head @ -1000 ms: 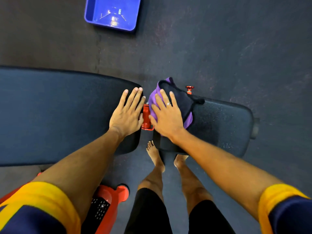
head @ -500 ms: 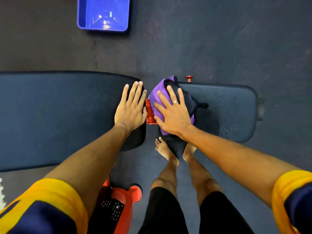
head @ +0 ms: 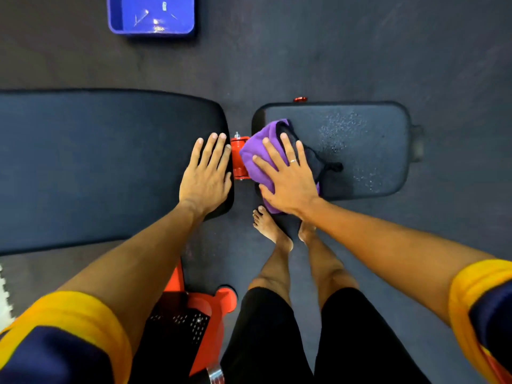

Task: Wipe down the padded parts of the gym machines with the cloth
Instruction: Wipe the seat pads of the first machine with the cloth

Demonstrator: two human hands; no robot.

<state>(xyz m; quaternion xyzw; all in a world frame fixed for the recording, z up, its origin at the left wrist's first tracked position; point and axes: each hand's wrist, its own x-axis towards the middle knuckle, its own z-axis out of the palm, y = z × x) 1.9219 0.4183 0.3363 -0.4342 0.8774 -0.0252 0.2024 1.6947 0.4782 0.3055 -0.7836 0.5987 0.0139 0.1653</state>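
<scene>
A purple and black cloth (head: 259,146) lies bunched on the left end of the small black seat pad (head: 365,145). My right hand (head: 288,178) presses flat on the cloth with straight, spread fingers. The long black back pad (head: 97,162) fills the left side. On its right end my left hand (head: 206,176) rests flat, fingers straight. A red hinge bracket (head: 238,156) joins the two pads between my hands. Wet speckles show on the seat pad right of the cloth.
A blue plastic tub (head: 151,13) stands on the dark rubber floor at the top. The bench's red frame foot (head: 205,309) sits low in view, left of my bare feet (head: 270,225). A red knob (head: 300,99) pokes out behind the seat pad.
My right hand has drawn the cloth toward me, from the seat pad's far left corner to its near left edge. The left hand stays flat on the back pad.
</scene>
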